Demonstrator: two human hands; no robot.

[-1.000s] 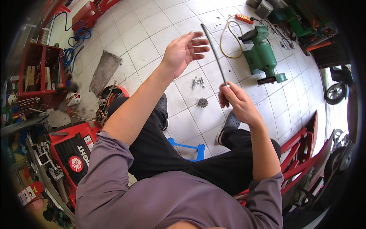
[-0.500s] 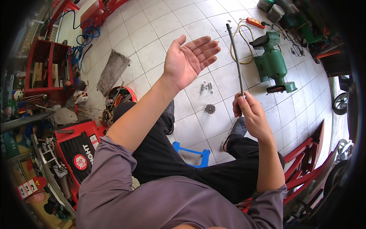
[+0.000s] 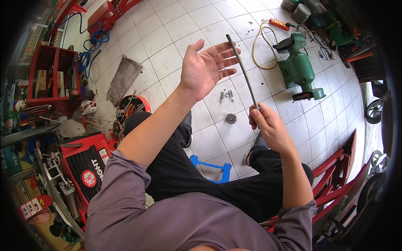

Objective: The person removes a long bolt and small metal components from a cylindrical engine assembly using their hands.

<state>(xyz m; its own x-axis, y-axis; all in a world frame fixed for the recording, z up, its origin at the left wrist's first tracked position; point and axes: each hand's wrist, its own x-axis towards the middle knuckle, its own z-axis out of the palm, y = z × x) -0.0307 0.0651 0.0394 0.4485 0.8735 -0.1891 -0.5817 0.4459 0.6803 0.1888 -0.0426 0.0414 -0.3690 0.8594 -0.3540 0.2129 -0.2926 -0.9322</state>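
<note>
My right hand (image 3: 268,123) grips the lower end of a thin dark metal rod (image 3: 243,72). The rod tilts up and to the left, and its far end passes in front of the fingertips of my left hand (image 3: 204,69). That left hand is held palm up with the fingers stretched out and holds nothing. Whether the rod touches those fingertips I cannot tell. On the tiled floor below lie a small toothed sprocket (image 3: 231,119) and a little group of bolts (image 3: 226,96).
A green bench grinder (image 3: 299,67) lies on the floor at right, near an orange power strip (image 3: 279,24) with a yellow cord. At left are a red tool cart (image 3: 54,73), a grey slab (image 3: 124,79) and a red case (image 3: 86,167). A blue plastic stool (image 3: 211,167) stands between my legs.
My right hand has moved slightly left, and the rod's far end has swung left to my left fingertips. The left fingers have curled a little and spread.
</note>
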